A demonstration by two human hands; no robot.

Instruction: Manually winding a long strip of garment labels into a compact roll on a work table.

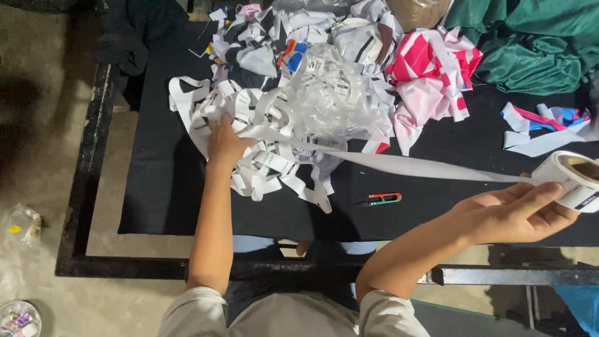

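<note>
Roll (571, 178): white label tape, dark printed patches, at far right edge, resting on fingertips of right hand (511, 215).
Right grip: palm up, fingers spread loosely under roll, not clenched.
Strip (405, 165): white band stretched taut from roll leftward to the pile.
Left hand (224, 143): pressed flat on heap of white label strips (281, 118), fingers buried, grip hidden, cannot tell.
Table (162, 187): black cloth top, dark metal frame.
Nearby: red-and-green thread snips (380, 200) below strip; pink-white fabric scraps (430, 75); green cloth (530, 43) top right.
</note>
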